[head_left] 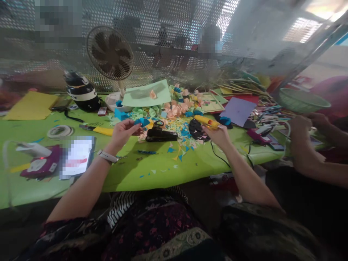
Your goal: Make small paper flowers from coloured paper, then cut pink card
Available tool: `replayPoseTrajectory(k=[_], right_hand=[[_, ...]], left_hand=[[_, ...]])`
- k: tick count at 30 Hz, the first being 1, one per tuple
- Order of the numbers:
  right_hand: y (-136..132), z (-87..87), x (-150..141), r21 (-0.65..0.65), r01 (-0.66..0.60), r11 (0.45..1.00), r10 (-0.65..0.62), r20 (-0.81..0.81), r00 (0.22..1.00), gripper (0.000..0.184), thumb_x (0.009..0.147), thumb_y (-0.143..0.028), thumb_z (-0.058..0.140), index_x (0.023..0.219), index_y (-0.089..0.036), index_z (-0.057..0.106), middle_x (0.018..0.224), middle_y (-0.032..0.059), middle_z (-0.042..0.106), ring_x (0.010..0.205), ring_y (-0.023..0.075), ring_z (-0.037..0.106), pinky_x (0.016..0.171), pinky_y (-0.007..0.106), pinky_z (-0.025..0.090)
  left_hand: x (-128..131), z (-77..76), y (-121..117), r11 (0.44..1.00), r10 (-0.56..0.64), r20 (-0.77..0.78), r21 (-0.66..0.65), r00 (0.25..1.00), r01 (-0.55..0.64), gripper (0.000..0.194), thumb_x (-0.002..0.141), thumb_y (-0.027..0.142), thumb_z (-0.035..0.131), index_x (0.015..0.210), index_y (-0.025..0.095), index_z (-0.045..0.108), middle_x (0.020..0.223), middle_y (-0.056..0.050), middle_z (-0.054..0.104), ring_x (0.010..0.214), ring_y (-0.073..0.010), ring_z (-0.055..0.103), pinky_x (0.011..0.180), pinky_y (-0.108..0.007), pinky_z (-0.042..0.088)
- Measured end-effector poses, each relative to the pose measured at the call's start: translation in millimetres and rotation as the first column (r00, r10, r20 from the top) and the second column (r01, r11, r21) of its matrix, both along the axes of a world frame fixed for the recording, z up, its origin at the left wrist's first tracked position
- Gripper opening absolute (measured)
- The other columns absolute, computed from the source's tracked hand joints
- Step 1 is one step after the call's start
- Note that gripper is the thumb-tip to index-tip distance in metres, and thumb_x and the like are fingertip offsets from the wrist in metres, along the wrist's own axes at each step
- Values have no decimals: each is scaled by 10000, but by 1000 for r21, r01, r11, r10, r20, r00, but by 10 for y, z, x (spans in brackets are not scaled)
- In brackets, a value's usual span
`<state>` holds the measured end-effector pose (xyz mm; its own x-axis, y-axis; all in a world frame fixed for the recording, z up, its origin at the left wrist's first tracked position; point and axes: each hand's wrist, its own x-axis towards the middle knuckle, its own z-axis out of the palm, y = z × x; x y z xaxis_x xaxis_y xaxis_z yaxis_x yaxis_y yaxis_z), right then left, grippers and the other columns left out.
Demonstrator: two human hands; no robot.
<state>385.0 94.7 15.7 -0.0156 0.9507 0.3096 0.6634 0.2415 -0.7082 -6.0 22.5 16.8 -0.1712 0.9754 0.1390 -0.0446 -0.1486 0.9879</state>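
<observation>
My left hand [125, 131] pinches a folded piece of blue paper [142, 122] between thumb and fingers, above the green table cover [163, 170]. Wrapped in my right hand [219, 135] is a yellow glue gun [206, 121], its nozzle pointing left. A black stapler [161, 135] lies between the two hands. Under the glue gun is a dark round pad [196, 129] with paper bits on it. Paper scraps [181, 145] in blue, yellow and pale green are strewn around, and peach paper flowers [176, 108] are heaped behind them.
A fan [111, 54] and a dark bottle [83, 92] stand at the back. At left lie a phone [77, 157], a purple power strip [43, 165], a tape roll [60, 131] and a yellow cutter [102, 130]. Another person's hands [304, 127] work at right, near a green basket [304, 99].
</observation>
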Motion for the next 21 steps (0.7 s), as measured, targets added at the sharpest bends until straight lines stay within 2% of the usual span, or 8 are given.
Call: replayPoseTrajectory(k=[2, 4, 8, 11, 13, 15, 21], right_hand=[[-12, 71, -259, -115, -106, 988, 75, -240, 968, 434, 659, -590, 778, 803, -200, 654, 643, 36, 682, 533, 193, 639, 511, 318, 542], [-33, 170, -536, -145, -236, 961, 165, -384, 908, 471, 596, -593, 831, 756, -191, 644, 649, 33, 687, 504, 160, 625, 476, 279, 513], [-54, 338, -1020, -111, -451, 886, 344, -494, 798, 465, 573, -551, 875, 803, -204, 667, 802, 39, 725, 587, 156, 655, 415, 238, 415], [-52, 389, -1297, -143, -570, 809, 423, -531, 734, 419, 591, -542, 877, 782, -229, 675, 806, 26, 724, 568, 140, 613, 403, 254, 404], [-60, 388, -1438, -181, -617, 766, 430, -568, 701, 405, 597, -541, 880, 755, -234, 667, 793, 19, 720, 544, 125, 587, 426, 264, 435], [-79, 361, -1531, -201, -634, 746, 422, -594, 685, 399, 615, -546, 874, 741, -236, 657, 789, 16, 714, 532, 113, 567, 454, 273, 468], [-154, 211, -1526, -211, -615, 760, 440, -529, 726, 391, 698, -591, 824, 756, -239, 665, 598, -16, 582, 490, 117, 495, 430, 279, 435]], left_hand=[[12, 3, -5, 1000, 6, 23, 20, 1000, -7, 508, 568, 540, 902, 736, 159, 612, 704, -39, 741, 655, -181, 740, 695, -312, 633], [16, 7, -9, 999, 6, 44, 38, 999, -8, 508, 574, 545, 898, 737, 164, 605, 710, -34, 744, 679, -181, 746, 706, -307, 633], [-6, -12, 13, 997, 11, 65, 71, 998, -16, 510, 589, 552, 888, 755, 173, 589, 724, -27, 746, 707, -190, 752, 679, -308, 631], [-35, -48, 45, 996, 23, 63, 86, 998, -28, 495, 615, 541, 877, 767, 170, 585, 723, -25, 739, 740, -195, 758, 691, -311, 631], [-46, -67, 58, 996, 28, 85, 82, 996, -35, 488, 622, 522, 880, 771, 171, 574, 719, -23, 735, 746, -197, 761, 682, -306, 629], [-49, -71, 59, 997, 25, 115, 73, 993, -33, 475, 638, 503, 877, 771, 172, 565, 737, -29, 741, 751, -200, 764, 675, -303, 629], [-39, -25, 28, 998, -4, 139, 64, 990, -5, 429, 673, 455, 864, 768, 174, 554, 772, -32, 743, 806, -209, 769, 710, -321, 641]])
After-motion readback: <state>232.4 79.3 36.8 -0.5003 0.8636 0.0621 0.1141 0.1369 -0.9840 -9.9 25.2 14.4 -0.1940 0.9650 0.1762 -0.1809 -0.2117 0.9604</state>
